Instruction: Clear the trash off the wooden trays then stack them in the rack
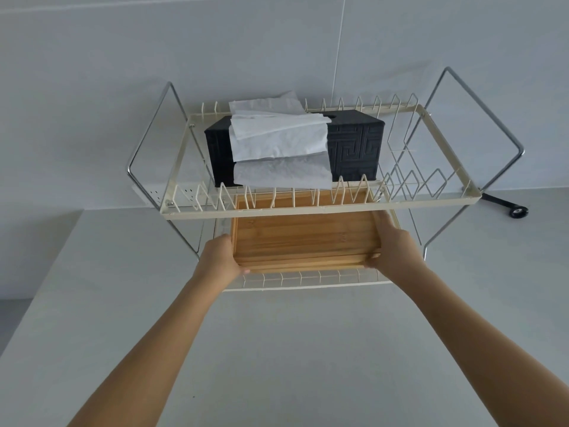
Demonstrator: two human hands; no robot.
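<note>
A wooden tray [304, 238] lies flat in the lower tier of a cream wire rack [320, 208], its far part under the upper shelf. It looks like it rests on another wooden tray, whose edge shows just below its front rim. My left hand [220, 255] grips the tray's near left corner. My right hand [392, 245] grips its right side near the front corner. The tray's surface is bare, with no trash on it.
On the rack's upper tier stands a black patterned tissue box [354, 146] with white tissues [277, 140] draped over it. Chrome side frames [471, 158] flank the rack. A white countertop [277, 349] spreads in front. A black cable end [517, 211] lies at the right by the wall.
</note>
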